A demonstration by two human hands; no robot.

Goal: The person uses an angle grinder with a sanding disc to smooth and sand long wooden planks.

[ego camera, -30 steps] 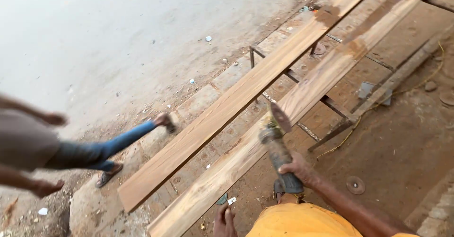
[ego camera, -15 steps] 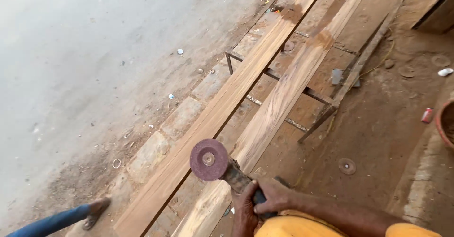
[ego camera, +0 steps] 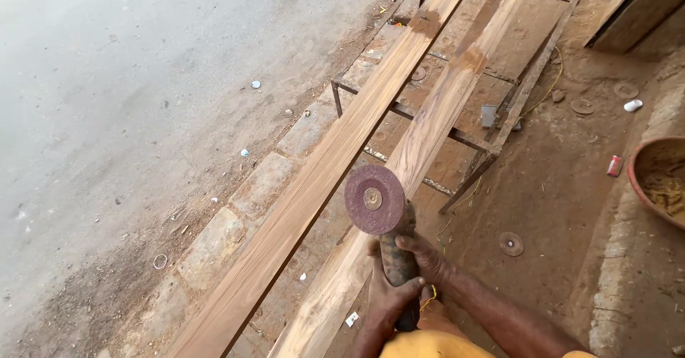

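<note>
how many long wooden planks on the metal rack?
2. The left plank runs from bottom left to top centre; the right plank lies beside it, its near end under the grinder held in both hands. Others may lie out of frame.

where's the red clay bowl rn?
In the head view the red clay bowl sits at the far right edge, partly cut off, on the dirt ground beside a small red can, well right of both planks.

Pale dusty road (ego camera: pixel 107 79) runs along the left, edged by worn paving stones (ego camera: pixel 267 179). Reddish dirt ground (ego camera: pixel 564 201) lies right, daylit.
</note>
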